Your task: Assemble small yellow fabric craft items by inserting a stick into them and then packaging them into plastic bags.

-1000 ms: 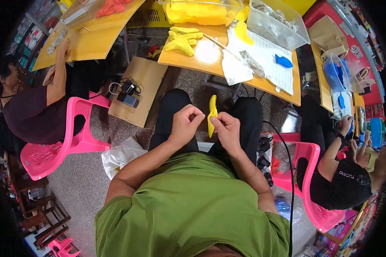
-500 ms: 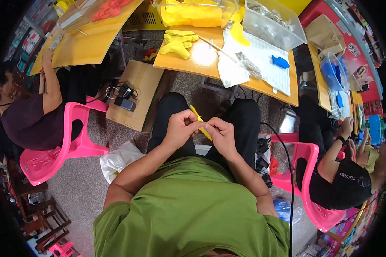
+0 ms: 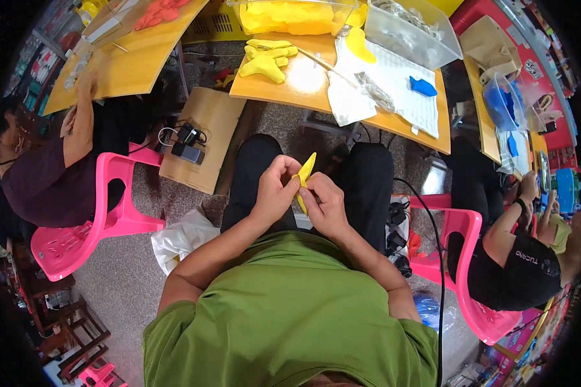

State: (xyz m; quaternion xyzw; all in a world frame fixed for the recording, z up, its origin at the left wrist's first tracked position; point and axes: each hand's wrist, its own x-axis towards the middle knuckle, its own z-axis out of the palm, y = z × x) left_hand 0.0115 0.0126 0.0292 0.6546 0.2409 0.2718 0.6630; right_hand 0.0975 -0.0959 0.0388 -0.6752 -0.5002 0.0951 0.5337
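Over my lap, both hands pinch a small yellow cloth piece [image 3: 307, 169] with a pointed upper end. My left hand [image 3: 276, 193] has thumb and fingers closed on its left side. From the right, my right hand [image 3: 327, 203] grips its middle with closed fingertips. The fingers hide part of the piece, and its lower tip shows between the hands. On the table [image 3: 271, 91] ahead, several yellow cloth pieces [image 3: 265, 66] lie in a pile near the left corner. A thin wooden stick [image 3: 315, 59] rests beside them, reaching onto a white cloth [image 3: 394, 74].
A yellow-filled bin [image 3: 290, 19] and a clear bin [image 3: 410, 32] stand at the back. A blue fish-shaped piece [image 3: 423, 86] and a grey bundle [image 3: 376, 93] lie on the cloth. Cardboard [image 3: 203, 142] with adapters sits left. Co-workers occupy pink chairs [image 3: 113, 206] on both sides.
The yellow piece has turned more upright, its pointed end now rising above my fingers. Both hands have shifted slightly and stay closed on it. The left co-worker's arm has moved.
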